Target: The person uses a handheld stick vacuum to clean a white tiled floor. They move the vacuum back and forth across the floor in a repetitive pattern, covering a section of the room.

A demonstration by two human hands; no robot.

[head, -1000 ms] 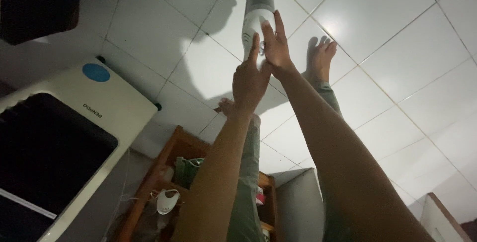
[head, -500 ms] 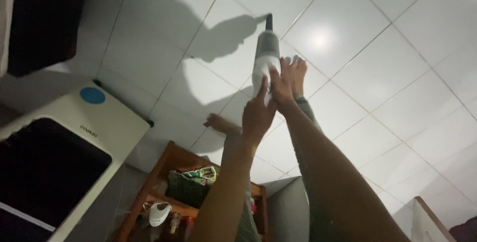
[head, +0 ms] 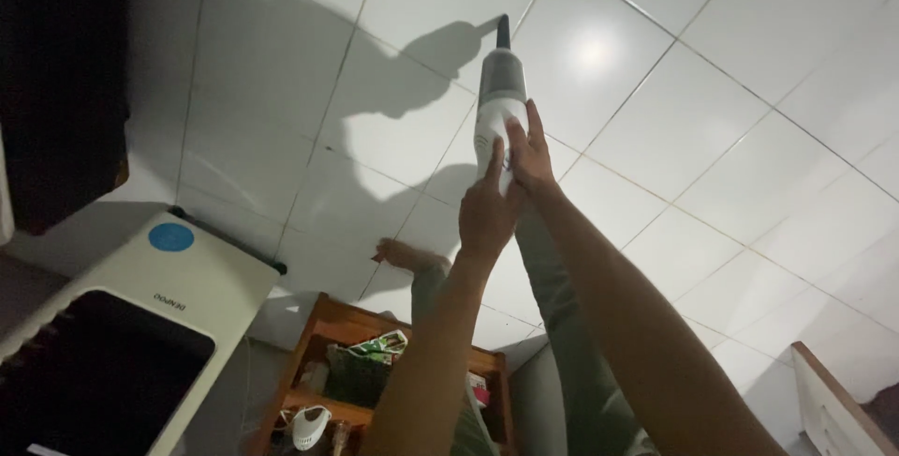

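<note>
Floor [head: 712,91] of glossy white tiles is filling most of the view, reflecting a bright spot of light and carrying the dark shadow of a person and a tool. At the lower left, a tall cream-coloured appliance [head: 201,273] with a round blue mark and a dark front panel is standing against the wall, and beside it a small wooden shelf unit [head: 342,320] is holding a green packet, a little white gadget and other clutter too dim to identify. The person's legs in grey-green trousers [head: 552,325] are stretching out over the tiles, with one bare foot [head: 403,255] showing near the shelf. Both forearms are reaching forward to a handheld vacuum cleaner [head: 499,91], which is being held out over the tiles near the middle of the view, its dark narrow nozzle pointing away. The left hand [head: 487,217] is pressing against the lower white part of the body, its forefinger lying up along the casing; whether it is clasping the handle cannot be told. The right hand [head: 529,156] is resting flat on the white casing with fingers extended, not closed around it. The vacuum is looking like rigid, smooth plastic, probably light enough for one hand yet slippery on its rounded shell, so the surest hold would seem to be at the rear end nearest the wrists, leaving the thin nozzle alone.
</note>
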